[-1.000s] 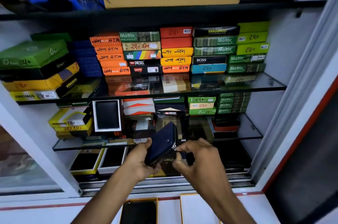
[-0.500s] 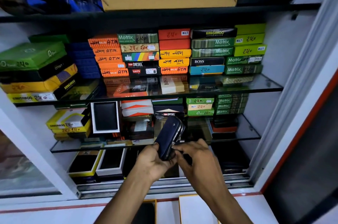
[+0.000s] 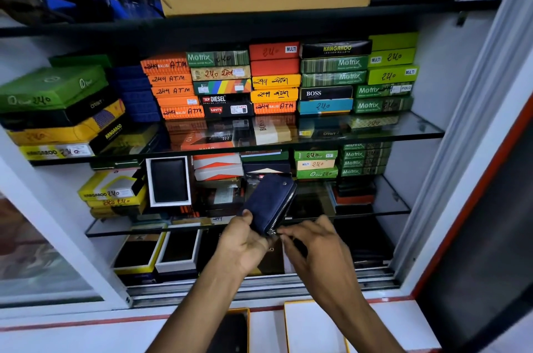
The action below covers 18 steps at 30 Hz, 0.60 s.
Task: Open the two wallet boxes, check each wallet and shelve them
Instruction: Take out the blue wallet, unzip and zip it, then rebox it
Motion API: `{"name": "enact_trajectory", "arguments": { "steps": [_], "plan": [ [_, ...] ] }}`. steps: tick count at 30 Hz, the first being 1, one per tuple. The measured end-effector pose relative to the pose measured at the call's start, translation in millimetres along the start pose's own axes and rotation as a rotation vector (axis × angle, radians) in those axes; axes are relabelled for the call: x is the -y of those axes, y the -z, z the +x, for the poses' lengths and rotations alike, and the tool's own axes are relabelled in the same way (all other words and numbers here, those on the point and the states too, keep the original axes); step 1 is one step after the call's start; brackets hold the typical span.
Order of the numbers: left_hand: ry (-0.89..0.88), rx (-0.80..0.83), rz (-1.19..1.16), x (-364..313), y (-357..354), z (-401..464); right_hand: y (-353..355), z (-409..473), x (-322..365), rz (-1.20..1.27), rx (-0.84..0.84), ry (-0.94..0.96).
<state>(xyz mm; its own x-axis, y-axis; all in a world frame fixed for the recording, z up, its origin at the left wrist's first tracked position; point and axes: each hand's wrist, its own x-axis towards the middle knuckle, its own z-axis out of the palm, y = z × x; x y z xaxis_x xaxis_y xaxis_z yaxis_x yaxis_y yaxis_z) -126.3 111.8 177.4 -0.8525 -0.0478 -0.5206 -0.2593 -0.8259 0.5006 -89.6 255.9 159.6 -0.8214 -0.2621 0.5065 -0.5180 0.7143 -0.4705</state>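
Observation:
A dark blue zip wallet stands tilted in front of the lower glass shelf. My left hand grips its lower left corner. My right hand pinches the zipper pull at the wallet's bottom right corner. On the white counter at the bottom edge lie an open yellow-rimmed box with a black wallet inside and a white box part with a yellow rim.
The cabinet holds stacks of coloured wallet boxes on the upper glass shelf. An open white box with a black wallet leans on the lower shelf. More open boxes sit at the cabinet floor. A sliding-door track runs along the front.
The wallet has turned from flat and low to a raised, tilted position with its zipper edge facing right. My right hand now holds the zipper pull at the bottom corner.

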Motion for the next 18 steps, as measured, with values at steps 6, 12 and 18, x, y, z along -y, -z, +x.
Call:
{"name": "enact_trajectory", "arguments": {
  "steps": [6,12,18],
  "plan": [
    [-0.09,-0.018,0.074,9,14,-5,17,5,-11,-0.1,-0.132,-0.01],
    [-0.288,0.058,0.31,2,41,-20,41,15,-30,-0.091,-0.214,-0.065],
    [-0.235,0.327,0.659,-20,52,-28,39,38,-41,0.01,-0.094,-0.013]
  ]
}}
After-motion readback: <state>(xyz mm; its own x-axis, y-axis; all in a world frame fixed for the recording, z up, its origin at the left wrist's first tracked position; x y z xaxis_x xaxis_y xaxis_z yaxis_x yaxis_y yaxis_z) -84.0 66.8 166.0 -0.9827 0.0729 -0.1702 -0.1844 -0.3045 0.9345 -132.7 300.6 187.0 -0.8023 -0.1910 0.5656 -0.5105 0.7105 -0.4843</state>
